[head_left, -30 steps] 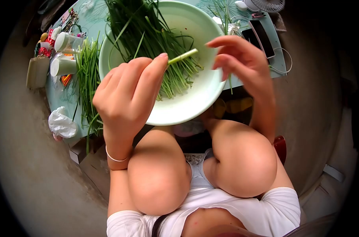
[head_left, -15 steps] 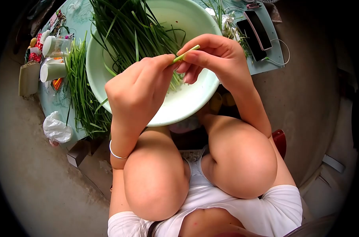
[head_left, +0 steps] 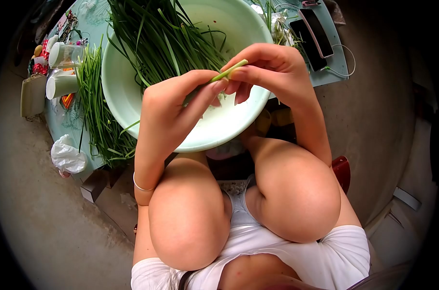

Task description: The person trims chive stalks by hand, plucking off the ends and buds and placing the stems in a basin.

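Note:
A short green chive stalk (head_left: 233,69) with a pale end lies across the fingertips of both hands. My left hand (head_left: 173,101) pinches its lower left part between thumb and index finger. On the other side, my right hand (head_left: 272,70) holds the paler upper end, also in a pinch. Beneath the hands is a large pale green basin (head_left: 231,130). A thick bunch of dark green chives (head_left: 156,43) rests in it, on the left and far side. More chives (head_left: 101,106) are piled on the table, left of the basin.
The light blue table (head_left: 65,121) carries two cups, a clear one (head_left: 65,55) and a pale one (head_left: 62,86), at left. A crumpled white plastic bag (head_left: 68,155) lies at its near left edge. Phones (head_left: 316,33) with a white cable are at the right.
My left hand has turned, and its thumb now shows against the stalk. Both hands have shifted slightly to the right and the stalk moved with them.

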`<state>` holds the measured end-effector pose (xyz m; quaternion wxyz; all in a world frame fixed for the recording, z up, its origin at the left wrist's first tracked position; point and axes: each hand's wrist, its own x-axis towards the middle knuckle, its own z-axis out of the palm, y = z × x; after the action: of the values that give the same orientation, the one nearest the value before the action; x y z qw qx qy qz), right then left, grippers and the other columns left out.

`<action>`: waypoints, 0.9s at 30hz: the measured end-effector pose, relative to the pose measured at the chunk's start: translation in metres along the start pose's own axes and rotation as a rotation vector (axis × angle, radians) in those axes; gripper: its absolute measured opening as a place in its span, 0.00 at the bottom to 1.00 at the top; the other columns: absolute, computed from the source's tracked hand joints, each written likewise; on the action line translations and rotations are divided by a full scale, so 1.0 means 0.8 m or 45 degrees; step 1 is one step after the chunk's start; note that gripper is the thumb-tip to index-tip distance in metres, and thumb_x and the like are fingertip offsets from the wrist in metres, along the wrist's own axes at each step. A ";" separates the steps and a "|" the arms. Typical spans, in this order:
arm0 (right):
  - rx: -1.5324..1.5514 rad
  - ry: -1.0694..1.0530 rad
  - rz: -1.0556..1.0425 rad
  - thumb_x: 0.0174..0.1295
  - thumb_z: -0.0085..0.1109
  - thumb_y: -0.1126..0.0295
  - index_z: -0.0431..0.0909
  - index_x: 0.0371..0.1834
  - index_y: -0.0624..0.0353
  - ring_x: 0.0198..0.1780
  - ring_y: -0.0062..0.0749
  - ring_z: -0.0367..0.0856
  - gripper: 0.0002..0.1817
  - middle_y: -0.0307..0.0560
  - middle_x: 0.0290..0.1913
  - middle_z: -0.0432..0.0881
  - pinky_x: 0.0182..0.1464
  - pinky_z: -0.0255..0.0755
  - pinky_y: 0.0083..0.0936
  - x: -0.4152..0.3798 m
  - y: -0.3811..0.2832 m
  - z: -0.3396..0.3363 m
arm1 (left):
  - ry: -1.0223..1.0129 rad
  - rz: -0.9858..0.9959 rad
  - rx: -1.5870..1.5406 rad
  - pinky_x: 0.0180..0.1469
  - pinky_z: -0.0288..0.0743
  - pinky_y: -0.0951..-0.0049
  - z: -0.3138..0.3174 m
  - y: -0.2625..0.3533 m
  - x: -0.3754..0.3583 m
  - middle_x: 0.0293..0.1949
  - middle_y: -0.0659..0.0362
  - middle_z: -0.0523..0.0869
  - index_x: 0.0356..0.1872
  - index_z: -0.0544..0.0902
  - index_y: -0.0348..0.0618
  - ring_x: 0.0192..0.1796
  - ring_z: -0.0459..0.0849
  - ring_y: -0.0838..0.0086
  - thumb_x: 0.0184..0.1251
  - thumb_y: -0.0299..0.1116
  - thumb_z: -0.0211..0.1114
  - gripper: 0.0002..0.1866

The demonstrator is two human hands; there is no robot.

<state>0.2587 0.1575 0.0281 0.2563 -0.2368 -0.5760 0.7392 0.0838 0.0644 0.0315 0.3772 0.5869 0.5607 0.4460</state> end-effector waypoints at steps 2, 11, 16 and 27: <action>-0.026 -0.005 -0.018 0.62 0.55 0.80 0.79 0.39 0.71 0.27 0.28 0.83 0.06 0.53 0.28 0.83 0.27 0.78 0.19 -0.001 0.000 -0.003 | -0.041 -0.034 -0.073 0.26 0.72 0.81 0.000 0.002 0.000 0.24 0.58 0.84 0.40 0.83 0.36 0.25 0.82 0.80 0.64 0.26 0.61 0.07; 0.051 0.083 -0.291 0.68 0.51 0.70 0.75 0.43 0.67 0.28 0.24 0.82 0.10 0.46 0.27 0.82 0.31 0.77 0.17 -0.002 0.009 -0.012 | -0.176 -0.193 -0.353 0.26 0.68 0.84 -0.005 0.004 0.003 0.21 0.62 0.79 0.42 0.82 0.35 0.24 0.76 0.85 0.74 0.34 0.51 0.14; -0.388 0.523 -0.286 0.70 0.48 0.60 0.77 0.31 0.66 0.27 0.23 0.80 0.19 0.45 0.25 0.81 0.31 0.74 0.18 -0.017 -0.008 -0.065 | 0.047 -0.052 -0.610 0.25 0.67 0.84 -0.019 -0.002 0.005 0.23 0.58 0.80 0.48 0.77 0.31 0.22 0.75 0.82 0.77 0.39 0.43 0.20; -1.369 1.121 -0.233 0.68 0.50 0.64 0.81 0.42 0.62 0.40 0.23 0.83 0.14 0.43 0.38 0.85 0.43 0.73 0.19 -0.015 -0.049 -0.080 | 0.210 0.484 -1.252 0.50 0.69 0.68 -0.149 0.101 0.013 0.41 0.56 0.73 0.45 0.74 0.40 0.43 0.73 0.70 0.69 0.30 0.55 0.08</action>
<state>0.3133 0.2042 0.0522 0.3745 -0.5586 -0.7220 0.1626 -0.0034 0.0605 0.1465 0.4749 0.3951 0.1970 0.7613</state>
